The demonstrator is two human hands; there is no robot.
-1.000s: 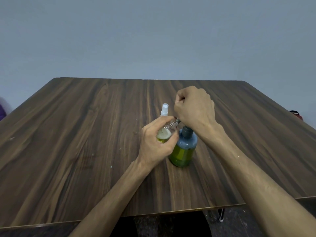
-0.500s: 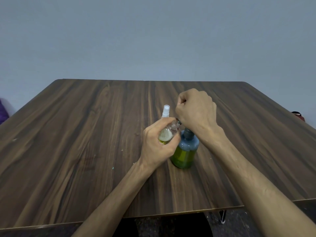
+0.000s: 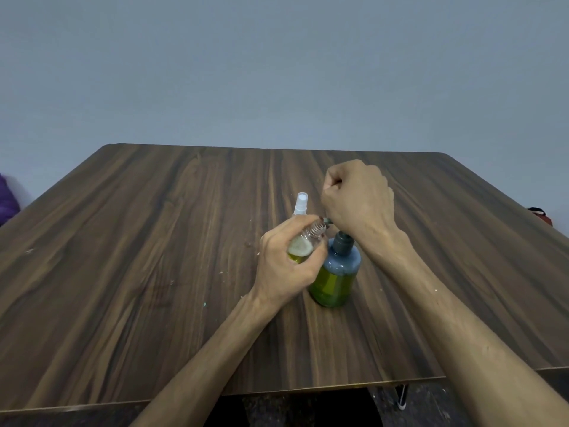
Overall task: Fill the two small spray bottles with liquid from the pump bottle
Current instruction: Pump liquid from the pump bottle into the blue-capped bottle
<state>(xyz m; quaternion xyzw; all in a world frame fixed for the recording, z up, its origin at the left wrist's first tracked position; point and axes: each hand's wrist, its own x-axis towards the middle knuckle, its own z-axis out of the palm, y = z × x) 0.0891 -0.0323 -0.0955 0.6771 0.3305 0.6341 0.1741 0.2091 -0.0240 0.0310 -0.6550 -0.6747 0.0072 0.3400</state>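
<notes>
A plain grey-blue wall point(image 3: 277, 72) fills the upper half of the view, with nothing hung on it. Below it stretches one broad desk point(image 3: 123, 257) with a dark wood-grain top and rounded far corners; small pale specks dot its surface. A dark speckled floor point(image 3: 308, 411) shows under the near edge, along with one thin metal desk leg point(image 3: 401, 396). At the far left edge sits a scrap of purple fabric point(image 3: 6, 198), and at the far right edge a small red and black object point(image 3: 540, 214), too small to identify.

Two bare forearms reach in from the bottom of the view. One pump bottle point(image 3: 335, 272) stands upright on the desk near its middle, smoky blue-grey plastic with yellow-green liquid filling roughly the lower half and a dark collar at the neck. The right hand point(image 3: 358, 201) is curled into a fist over the pump head, pressing on it; the head itself is mostly hidden beneath it.

Two small spray bottles are in view. The left hand point(image 3: 286, 266) grips one open spray bottle point(image 3: 303, 248), tilted, with its threaded neck up against the pump spout and some yellow-green liquid inside. The second, a capped spray bottle point(image 3: 300, 204), stands on the desk just behind the left hand, its white nozzle visible and its body largely hidden.
</notes>
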